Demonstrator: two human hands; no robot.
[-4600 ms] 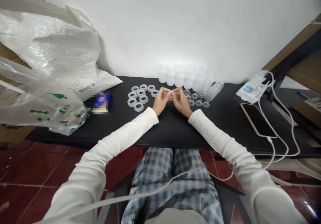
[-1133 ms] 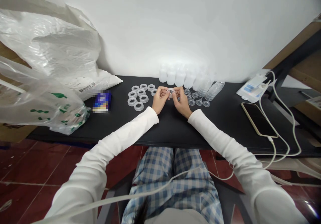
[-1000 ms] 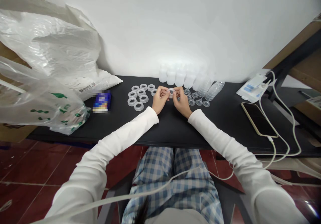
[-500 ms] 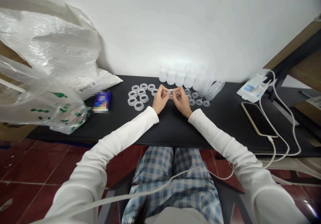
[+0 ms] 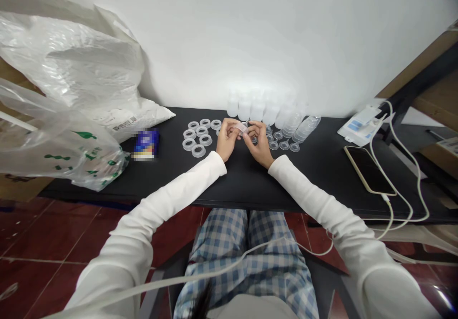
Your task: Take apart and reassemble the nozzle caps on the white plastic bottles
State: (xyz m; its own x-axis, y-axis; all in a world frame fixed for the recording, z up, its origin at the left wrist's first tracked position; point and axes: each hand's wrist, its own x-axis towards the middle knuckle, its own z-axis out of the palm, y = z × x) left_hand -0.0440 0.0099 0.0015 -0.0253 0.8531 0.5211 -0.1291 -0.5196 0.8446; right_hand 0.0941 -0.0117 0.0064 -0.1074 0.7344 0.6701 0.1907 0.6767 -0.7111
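A translucent plastic ring [image 5: 241, 127], tilted, is between the fingertips of both hands just above the table. My left hand [image 5: 226, 140] is closed on the ring's left side. On its right edge the fingers of my right hand [image 5: 260, 143] pinch it. Several similar translucent rings [image 5: 205, 140] lie flat to the left of my hands. Small clear flanged plastic pieces [image 5: 284, 145] are spread out on the right, some partly hidden by my right hand. White translucent bottles [image 5: 257, 111] stand in a row behind, against the wall.
Stacked clear plastic cups or caps [image 5: 307, 128] lean at the row's right end. A phone [image 5: 369, 169] with a cable lies right on the black table [image 5: 246, 185], near a white-and-blue packet [image 5: 359, 125]. Left are a blue box [image 5: 146, 143] and large plastic bags [image 5: 71, 66].
The ring has been tipped and turned between my fingers, from facing me to a slant. My left hand has shifted slightly up; the right-hand fingers have changed their grip.
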